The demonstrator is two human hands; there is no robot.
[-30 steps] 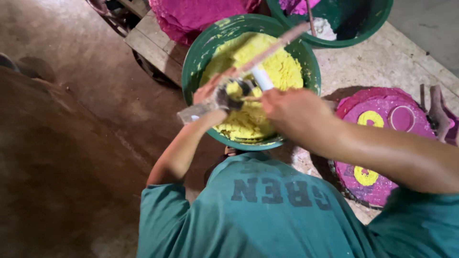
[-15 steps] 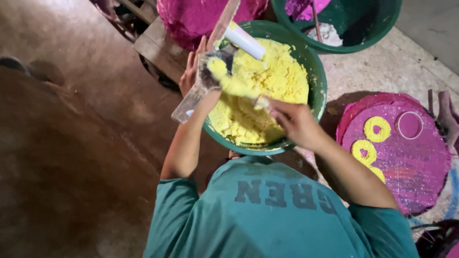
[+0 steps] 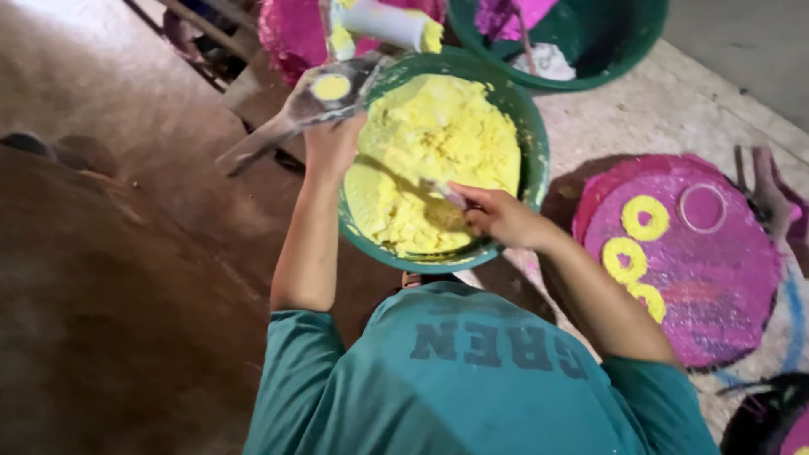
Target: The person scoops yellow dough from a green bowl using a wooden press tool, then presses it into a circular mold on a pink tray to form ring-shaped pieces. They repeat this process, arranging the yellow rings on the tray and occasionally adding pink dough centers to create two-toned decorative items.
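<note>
The left hand (image 3: 333, 143) grips a grey scoop (image 3: 320, 94) at the rim of the green tub (image 3: 536, 160) — a yellow dab sits on it. The right hand (image 3: 497, 215) closes on what looks like a spoon (image 3: 442, 192) sunk in the yellow powder (image 3: 438, 143) — blurred. Pink discs (image 3: 699, 270) lie to the right.

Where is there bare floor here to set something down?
Bare brown floor lies left of the yellow-powder basin. Pale floor between both basins and the pink disc is narrower. Crowded: basin, where left hand and right hand work.
</note>
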